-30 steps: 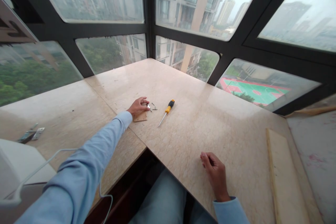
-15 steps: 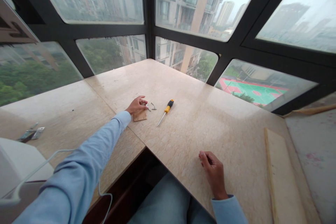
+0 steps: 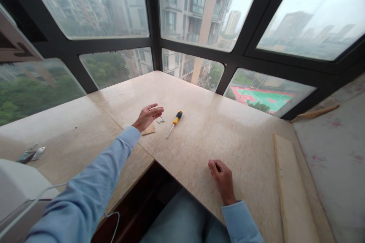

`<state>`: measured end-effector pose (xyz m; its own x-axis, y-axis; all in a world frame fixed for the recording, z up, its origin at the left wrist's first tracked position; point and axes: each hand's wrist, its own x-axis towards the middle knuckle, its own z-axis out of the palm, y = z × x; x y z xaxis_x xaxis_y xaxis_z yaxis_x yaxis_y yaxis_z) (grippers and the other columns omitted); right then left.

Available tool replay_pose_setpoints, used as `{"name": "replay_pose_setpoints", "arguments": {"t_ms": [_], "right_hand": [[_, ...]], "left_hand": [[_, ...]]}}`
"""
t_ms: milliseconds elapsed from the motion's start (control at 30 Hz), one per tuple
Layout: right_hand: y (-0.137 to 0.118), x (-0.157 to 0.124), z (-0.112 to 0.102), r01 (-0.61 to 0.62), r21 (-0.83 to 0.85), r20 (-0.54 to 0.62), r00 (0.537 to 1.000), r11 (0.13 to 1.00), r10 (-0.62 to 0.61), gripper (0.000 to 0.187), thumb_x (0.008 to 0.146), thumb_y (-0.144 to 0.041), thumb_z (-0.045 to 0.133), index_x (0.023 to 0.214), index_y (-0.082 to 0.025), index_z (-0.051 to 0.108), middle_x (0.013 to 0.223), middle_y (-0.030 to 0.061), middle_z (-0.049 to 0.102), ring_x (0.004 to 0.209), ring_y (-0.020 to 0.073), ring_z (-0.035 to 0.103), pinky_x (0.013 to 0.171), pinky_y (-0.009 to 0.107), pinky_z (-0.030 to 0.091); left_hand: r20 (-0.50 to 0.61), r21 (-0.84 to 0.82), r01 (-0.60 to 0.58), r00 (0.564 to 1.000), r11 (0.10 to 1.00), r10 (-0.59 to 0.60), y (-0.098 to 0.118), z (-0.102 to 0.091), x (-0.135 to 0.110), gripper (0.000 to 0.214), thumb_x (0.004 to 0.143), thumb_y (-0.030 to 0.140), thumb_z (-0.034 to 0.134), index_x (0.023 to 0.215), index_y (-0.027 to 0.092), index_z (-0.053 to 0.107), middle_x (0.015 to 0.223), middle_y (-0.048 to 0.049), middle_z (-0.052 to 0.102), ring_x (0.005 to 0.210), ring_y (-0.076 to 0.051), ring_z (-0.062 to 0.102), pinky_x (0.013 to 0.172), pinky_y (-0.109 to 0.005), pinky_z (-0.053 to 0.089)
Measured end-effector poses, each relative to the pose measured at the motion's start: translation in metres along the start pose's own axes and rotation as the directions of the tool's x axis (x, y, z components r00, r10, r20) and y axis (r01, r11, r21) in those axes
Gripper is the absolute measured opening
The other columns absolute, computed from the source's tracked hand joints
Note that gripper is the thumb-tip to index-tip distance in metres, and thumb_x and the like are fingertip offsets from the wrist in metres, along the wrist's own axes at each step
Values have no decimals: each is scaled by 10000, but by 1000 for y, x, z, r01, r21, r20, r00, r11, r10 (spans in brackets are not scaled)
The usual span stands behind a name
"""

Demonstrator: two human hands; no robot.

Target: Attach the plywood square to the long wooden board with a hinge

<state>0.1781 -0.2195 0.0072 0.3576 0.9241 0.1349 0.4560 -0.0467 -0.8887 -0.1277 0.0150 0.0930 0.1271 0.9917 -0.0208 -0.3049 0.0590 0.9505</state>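
My left hand (image 3: 149, 117) is raised over the counter with its fingers stretched out, and I see nothing held in it. It partly covers a small flat wooden piece (image 3: 149, 130) with holes along its edge. Several small screws (image 3: 161, 120) lie just right of that piece, close to the fingertips. A yellow and black screwdriver (image 3: 176, 120) rests farther right, its shaft pointing toward me. My right hand (image 3: 222, 180) sits near the counter's front edge, loosely curled into a fist, with nothing seen in it.
Metal hinge-like parts (image 3: 31, 154) lie at the left beside a white object (image 3: 19, 178) with a pale cable. A long wooden board (image 3: 292, 186) lies along the right side. Windows enclose the stone-patterned counter (image 3: 188, 152), which has a cut-out front corner.
My left hand has lifted away from the small metal pieces and its fingers have straightened. My right hand stays curled in place. The whole view has shifted slightly.
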Motion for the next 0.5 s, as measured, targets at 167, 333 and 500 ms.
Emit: {"name": "replay_pose_setpoints", "arguments": {"t_ms": [167,333,500], "right_hand": [[-1,2,3,-14,59,-13,1000,998,15,444,858,-560,541,668,-170,635,626,24,605,600,164,546,549,258,416],[-14,-5,-2,-103,265,23,995,959,100,441,840,-573,564,701,-165,657,637,34,636,590,169,583,534,263,440],[-41,-21,-26,-28,321,-8,999,947,33,374,875,-505,573,734,-172,668,618,15,623,596,153,593,571,263,461]], "left_hand": [[127,-184,102,989,978,-79,1,56,-34,432,719,237,775,1096,148,585,1131,-127,703,1150,-253,640,1052,-438,470],[243,-298,228,957,927,-157,-11,108,-68,345,764,219,695,1093,142,622,1136,-115,700,1211,-260,603,1080,-416,463],[306,-288,326,922,900,-236,-26,153,-100,313,812,269,667,1098,154,613,1135,-113,695,1211,-248,604,1068,-381,480]]}}
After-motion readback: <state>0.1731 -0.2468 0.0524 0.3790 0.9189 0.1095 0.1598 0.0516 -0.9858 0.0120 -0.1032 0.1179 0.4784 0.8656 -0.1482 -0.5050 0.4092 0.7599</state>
